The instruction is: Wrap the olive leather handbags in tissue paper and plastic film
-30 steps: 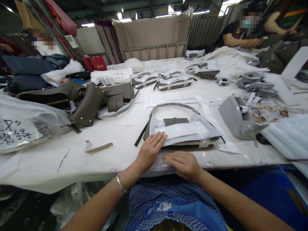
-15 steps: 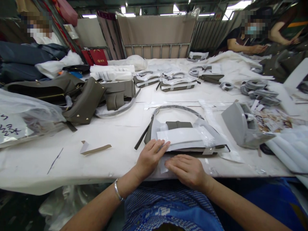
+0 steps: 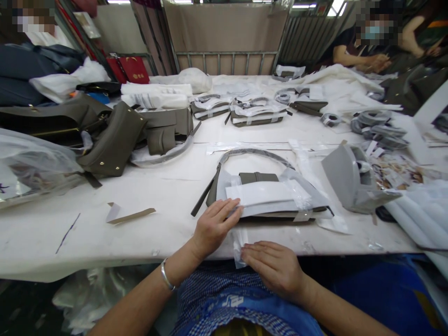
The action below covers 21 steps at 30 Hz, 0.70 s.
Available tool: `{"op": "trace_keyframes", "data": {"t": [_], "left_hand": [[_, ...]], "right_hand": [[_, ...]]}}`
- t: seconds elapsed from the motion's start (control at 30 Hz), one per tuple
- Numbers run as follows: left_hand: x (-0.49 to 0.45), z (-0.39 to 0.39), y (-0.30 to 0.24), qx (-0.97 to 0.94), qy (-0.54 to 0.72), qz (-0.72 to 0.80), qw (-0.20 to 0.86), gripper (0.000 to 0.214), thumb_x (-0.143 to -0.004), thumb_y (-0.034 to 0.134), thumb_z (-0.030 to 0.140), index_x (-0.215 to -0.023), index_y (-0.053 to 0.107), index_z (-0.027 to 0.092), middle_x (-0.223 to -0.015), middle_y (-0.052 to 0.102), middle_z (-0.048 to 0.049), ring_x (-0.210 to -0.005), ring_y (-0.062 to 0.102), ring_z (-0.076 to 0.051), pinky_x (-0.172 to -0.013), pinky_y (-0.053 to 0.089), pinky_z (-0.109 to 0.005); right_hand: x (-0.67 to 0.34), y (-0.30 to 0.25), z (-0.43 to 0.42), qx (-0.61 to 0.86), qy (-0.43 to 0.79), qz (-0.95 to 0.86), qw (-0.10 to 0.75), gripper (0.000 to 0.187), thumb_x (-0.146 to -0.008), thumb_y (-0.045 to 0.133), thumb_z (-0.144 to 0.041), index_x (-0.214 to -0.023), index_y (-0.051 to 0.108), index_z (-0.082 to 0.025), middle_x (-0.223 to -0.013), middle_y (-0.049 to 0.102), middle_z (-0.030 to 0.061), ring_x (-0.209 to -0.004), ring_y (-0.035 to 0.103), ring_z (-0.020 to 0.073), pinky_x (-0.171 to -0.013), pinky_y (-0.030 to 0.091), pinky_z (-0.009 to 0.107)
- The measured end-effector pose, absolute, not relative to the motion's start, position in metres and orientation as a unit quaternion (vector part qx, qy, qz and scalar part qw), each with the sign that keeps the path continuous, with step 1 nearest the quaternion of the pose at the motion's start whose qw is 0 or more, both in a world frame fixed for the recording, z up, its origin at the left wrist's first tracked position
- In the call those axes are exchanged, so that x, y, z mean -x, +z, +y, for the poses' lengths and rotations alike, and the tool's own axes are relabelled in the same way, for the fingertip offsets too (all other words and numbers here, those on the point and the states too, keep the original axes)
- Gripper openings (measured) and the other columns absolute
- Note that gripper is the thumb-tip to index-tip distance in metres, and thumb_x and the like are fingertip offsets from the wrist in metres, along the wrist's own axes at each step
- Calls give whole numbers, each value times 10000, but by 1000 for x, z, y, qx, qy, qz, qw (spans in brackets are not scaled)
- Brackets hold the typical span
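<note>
An olive-grey handbag (image 3: 257, 178) wrapped in white paper and clear plastic lies flat on the white table (image 3: 168, 228) in front of me, its curved handle (image 3: 255, 154) arching away. My left hand (image 3: 213, 226) lies flat on the bag's near left corner, fingers stretched out. My right hand (image 3: 275, 268) sits at the table's front edge with fingers together, pressing on a strip of clear plastic film (image 3: 240, 245) that hangs over the edge.
Unwrapped olive bags (image 3: 115, 140) and a plastic sack (image 3: 31, 163) lie at left. Wrapped bags (image 3: 254, 114) sit farther back. A grey tape dispenser (image 3: 346, 177) and white rolls (image 3: 420, 210) are at right. A folded card scrap (image 3: 128, 214) lies left. Other people work at the far corners.
My right hand has slid back toward me to the table edge, drawing the plastic film with it. My left hand stays on the bag's corner.
</note>
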<state>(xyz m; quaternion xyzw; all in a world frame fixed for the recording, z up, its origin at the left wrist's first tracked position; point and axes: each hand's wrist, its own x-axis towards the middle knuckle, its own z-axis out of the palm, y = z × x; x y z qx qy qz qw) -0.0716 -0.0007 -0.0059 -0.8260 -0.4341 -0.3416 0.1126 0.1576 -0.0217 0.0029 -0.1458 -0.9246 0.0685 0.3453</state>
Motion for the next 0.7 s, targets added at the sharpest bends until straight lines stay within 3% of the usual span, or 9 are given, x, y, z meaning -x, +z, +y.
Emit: {"op": "trace_keyframes", "data": {"t": [0.2, 0.43, 0.7], "left_hand": [[72, -2, -7, 829, -340, -430, 114, 374, -961, 504, 88, -1312, 577, 195, -1309, 652, -82, -1260, 568, -218, -1037, 514, -422], [73, -3, -7, 844, -305, -422, 131, 349, -977, 502, 134, -1318, 569, 158, -1269, 669, -108, -1237, 586, -240, -1053, 510, -440], [71, -4, -6, 835, -335, -415, 132, 210, -976, 482, 109, -1099, 649, 141, -1170, 693, -109, -1190, 617, -233, -1037, 533, -411]], "right_hand": [[-154, 23, -14, 134, 44, -925, 354, 284, -902, 505, -67, -1126, 669, -129, -1026, 776, 87, -956, 735, 188, -844, 616, 341], [-142, 56, 20, 189, -21, -908, 374, 309, -878, 539, -57, -1082, 699, -226, -927, 784, 18, -820, 730, 149, -818, 565, 299], [-121, 63, 61, 347, 29, -893, 285, 153, -924, 618, -216, -858, 754, -241, -839, 772, 2, -799, 699, 171, -794, 461, 315]]}}
